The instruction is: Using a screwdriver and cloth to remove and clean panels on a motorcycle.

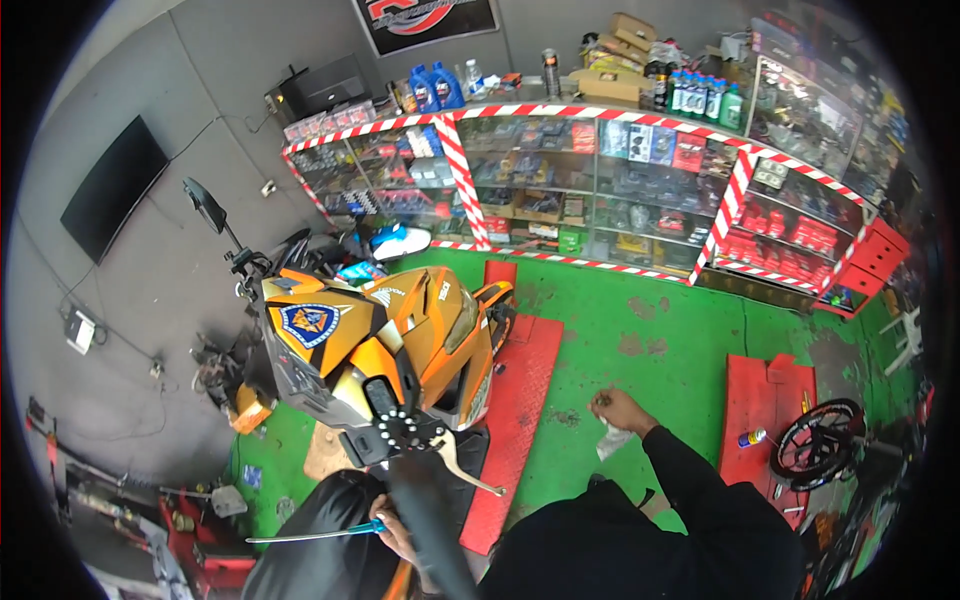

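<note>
Motorcycle (425, 320) in glossy orange and black, standing left of centre, with small pale lettering on its side and a blue, white-edged shield badge (310, 323) on one panel. A black wall sign (430, 18) carries red and white lettering. Near the handlebar (430, 515), the person's left grip (396, 532) is wrapped around a thin, straight tool (366, 528) with a teal handle. The right grip (620, 410), above green floor (590, 350), is clamped on a limp, pale cloth (612, 442).
</note>
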Available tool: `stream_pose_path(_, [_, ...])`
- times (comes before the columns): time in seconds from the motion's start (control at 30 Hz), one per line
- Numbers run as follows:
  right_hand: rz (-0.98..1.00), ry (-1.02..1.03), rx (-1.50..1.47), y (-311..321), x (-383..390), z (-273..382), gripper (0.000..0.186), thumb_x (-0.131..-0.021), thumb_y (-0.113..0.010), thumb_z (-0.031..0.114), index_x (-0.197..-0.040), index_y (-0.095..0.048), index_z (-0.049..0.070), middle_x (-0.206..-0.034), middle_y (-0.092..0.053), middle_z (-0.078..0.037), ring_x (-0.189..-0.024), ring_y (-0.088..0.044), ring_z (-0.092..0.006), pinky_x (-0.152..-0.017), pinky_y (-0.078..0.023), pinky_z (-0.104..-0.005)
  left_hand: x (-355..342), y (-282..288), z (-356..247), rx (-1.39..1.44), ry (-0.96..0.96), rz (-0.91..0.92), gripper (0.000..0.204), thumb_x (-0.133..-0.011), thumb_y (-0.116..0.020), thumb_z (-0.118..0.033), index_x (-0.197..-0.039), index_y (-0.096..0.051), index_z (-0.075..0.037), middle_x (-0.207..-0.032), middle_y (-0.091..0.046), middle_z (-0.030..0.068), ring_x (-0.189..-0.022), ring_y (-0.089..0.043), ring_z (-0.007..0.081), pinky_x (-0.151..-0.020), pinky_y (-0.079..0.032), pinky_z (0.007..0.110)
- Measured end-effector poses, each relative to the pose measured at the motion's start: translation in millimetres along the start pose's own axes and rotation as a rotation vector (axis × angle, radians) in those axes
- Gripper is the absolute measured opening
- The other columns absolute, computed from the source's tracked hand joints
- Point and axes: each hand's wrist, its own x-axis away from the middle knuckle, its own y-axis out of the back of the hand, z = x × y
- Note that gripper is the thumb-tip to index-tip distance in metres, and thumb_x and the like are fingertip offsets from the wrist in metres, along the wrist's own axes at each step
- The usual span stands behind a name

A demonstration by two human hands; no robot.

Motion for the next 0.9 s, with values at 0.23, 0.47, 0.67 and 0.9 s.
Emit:
stream_pose_path(0.23, [0.216,0.276,-0.619,10,-106,170,0.039,-0.096,-0.062,0.036,-0.101,-0.069,-0.002,-0.087,-0.071,-0.007,-0.072,-0.062,-0.013,-0.067,-0.048,-0.0273,71,-131,-63,0.107,-0.223,-0.122,0.038,-0.102,-0.047,-0.028,-0.122,-0.057,0.003,-0.117,-0.063,0.0105,-0.101,-0.063,0.0248,-0.087,-0.054,0.036])
stream_pose_path(0.47, [0.585,-0.278,-0.855,-33,-251,295,0.027,-0.093,-0.065,0.024,-0.102,-0.057,0.0,-0.097,-0.071,-0.019,-0.08,-0.072,-0.0296,-0.072,-0.061,-0.0433,82,-137,-59,-1.003,-0.796,-0.111,0.028,-0.099,-0.052,-0.025,-0.116,-0.058,-0.003,-0.108,-0.06,0.007,-0.1,-0.062,0.0197,-0.087,-0.057,0.038])
stream_pose_path(0.67, [0.709,-0.447,-0.766,-58,-282,315,0.027,-0.093,-0.066,0.028,-0.096,-0.063,0.001,-0.082,-0.071,-0.013,-0.064,-0.07,-0.0279,-0.063,-0.06,-0.0428,85,-85,-22,-0.562,-0.481,-0.38,0.031,-0.104,-0.047,-0.033,-0.117,-0.052,-0.006,-0.097,-0.052,0.0032,-0.092,-0.054,0.0126,-0.086,-0.048,0.027])
stream_pose_path(0.9, [0.635,-0.29,-0.386,-51,-296,327,0.031,-0.093,-0.069,0.025,-0.106,-0.063,-0.002,-0.082,-0.072,-0.012,-0.069,-0.07,-0.0224,-0.062,-0.059,-0.0371,79,-121,-44,-0.352,-0.417,-0.374,0.032,-0.105,-0.045,-0.038,-0.115,-0.051,-0.008,-0.093,-0.045,0.0005,-0.089,-0.049,0.0089,-0.085,-0.044,0.025])
